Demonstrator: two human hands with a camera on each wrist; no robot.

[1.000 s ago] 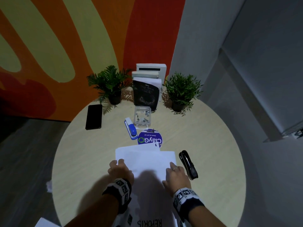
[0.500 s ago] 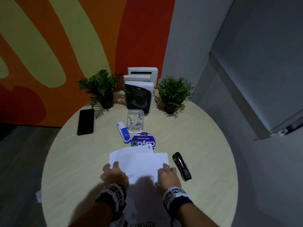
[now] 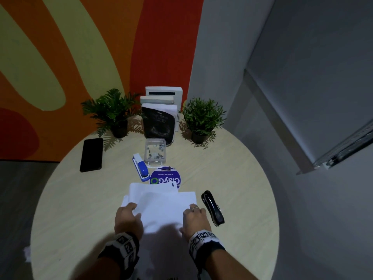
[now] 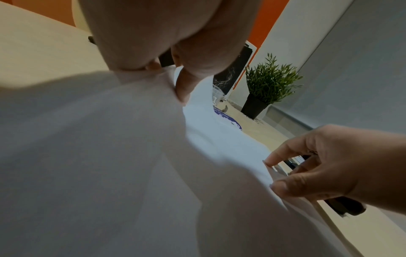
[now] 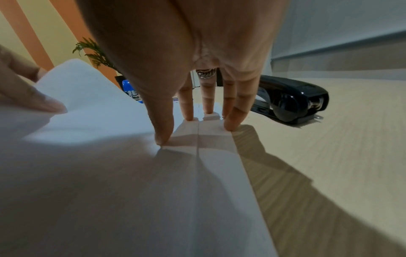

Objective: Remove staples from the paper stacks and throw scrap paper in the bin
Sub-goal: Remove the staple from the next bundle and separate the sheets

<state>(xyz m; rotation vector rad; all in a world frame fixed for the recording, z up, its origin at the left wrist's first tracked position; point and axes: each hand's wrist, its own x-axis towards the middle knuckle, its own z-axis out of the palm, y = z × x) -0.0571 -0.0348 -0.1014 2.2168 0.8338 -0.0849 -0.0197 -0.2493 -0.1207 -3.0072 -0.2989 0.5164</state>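
Observation:
A stack of white paper (image 3: 161, 205) lies on the round table (image 3: 70, 209) in front of me. My left hand (image 3: 134, 211) pinches the left edge of the top sheets, thumb (image 4: 183, 90) on top, and the sheets (image 4: 110, 139) bulge upward there. My right hand (image 3: 191, 209) presses straight fingertips (image 5: 229, 125) down on the right edge of the paper (image 5: 131, 173). A black staple tool (image 3: 213, 208) lies just right of my right hand, and shows behind the fingers as a black staple tool (image 5: 285, 99) in the right wrist view. No bin is in view.
Beyond the paper are a purple round sign (image 3: 165, 177), a blue stapler (image 3: 140, 167) and a clear box (image 3: 155, 151) of small metal bits. A black phone (image 3: 91, 154) lies at the left. Two potted plants (image 3: 113, 114) flank books (image 3: 159, 118) at the back. Crumpled paper (image 3: 27, 253) lies on the floor.
My left hand has gone from resting on the paper's left side to pinching and lifting that edge. The right hand still presses the right edge.

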